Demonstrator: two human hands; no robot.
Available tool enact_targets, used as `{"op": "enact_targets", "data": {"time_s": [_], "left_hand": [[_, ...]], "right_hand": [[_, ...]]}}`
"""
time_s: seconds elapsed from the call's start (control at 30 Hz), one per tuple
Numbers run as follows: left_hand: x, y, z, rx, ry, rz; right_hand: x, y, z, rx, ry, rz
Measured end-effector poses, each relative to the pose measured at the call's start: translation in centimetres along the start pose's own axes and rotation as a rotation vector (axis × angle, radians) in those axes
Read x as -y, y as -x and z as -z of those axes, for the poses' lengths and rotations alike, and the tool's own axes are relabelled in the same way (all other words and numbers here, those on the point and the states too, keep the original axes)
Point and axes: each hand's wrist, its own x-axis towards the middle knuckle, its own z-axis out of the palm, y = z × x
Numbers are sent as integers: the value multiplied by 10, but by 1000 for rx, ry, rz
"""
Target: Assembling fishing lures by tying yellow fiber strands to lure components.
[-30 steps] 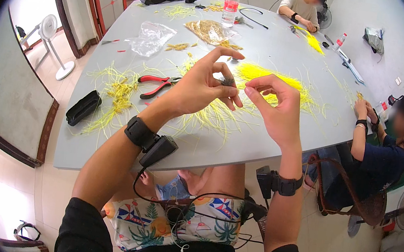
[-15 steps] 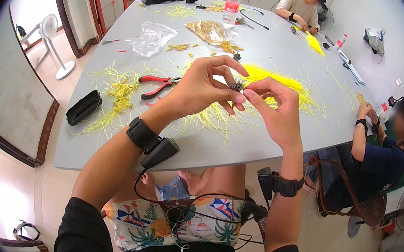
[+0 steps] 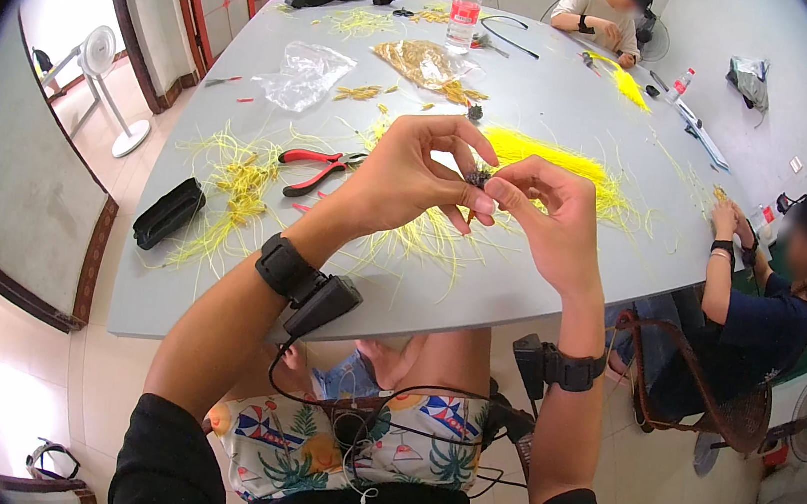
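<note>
Above the table, my left hand pinches a small dark-grey bristly clump between thumb and fingers. My right hand meets it from the right, its thumb and fingertips closed together at the clump's edge. Whatever lies between those right fingertips is too small to make out. Just below the left fingers shows a bit of something orange-brown. Beyond my hands lies a bundle of bright yellow strands. To the left rest red-handled pliers with open handles, beside a tangle of yellow-green strands with golden pieces.
A black open case lies near the table's left edge. Farther back are a clear plastic bag, a bag of golden pieces, a water bottle and another dark clump. Two people work at the far and right sides.
My hands and the clump have shifted very slightly to the right, with both grips much the same. At the far side, the other person's hand has moved back from the yellow strands.
</note>
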Motion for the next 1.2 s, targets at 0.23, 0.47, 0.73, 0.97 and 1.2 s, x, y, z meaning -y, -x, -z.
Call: {"op": "enact_targets", "data": {"time_s": [0.23,0.47,0.73,0.97,1.2], "left_hand": [[2,-1,-2,-16,21,-23],[3,0,-1,-13,67,-40],[2,-1,-1,-7,45,-39],[9,-2,3,14,39,-35],[17,-2,8,-62,158,-26]], "right_hand": [[-1,2,3,-5,-19,-9],[-5,0,1,-14,-19,58],[-7,0,-2,-73,-38,62],[-10,-2,-2,-122,116,117],[-6,1,3,-142,-119,24]]}}
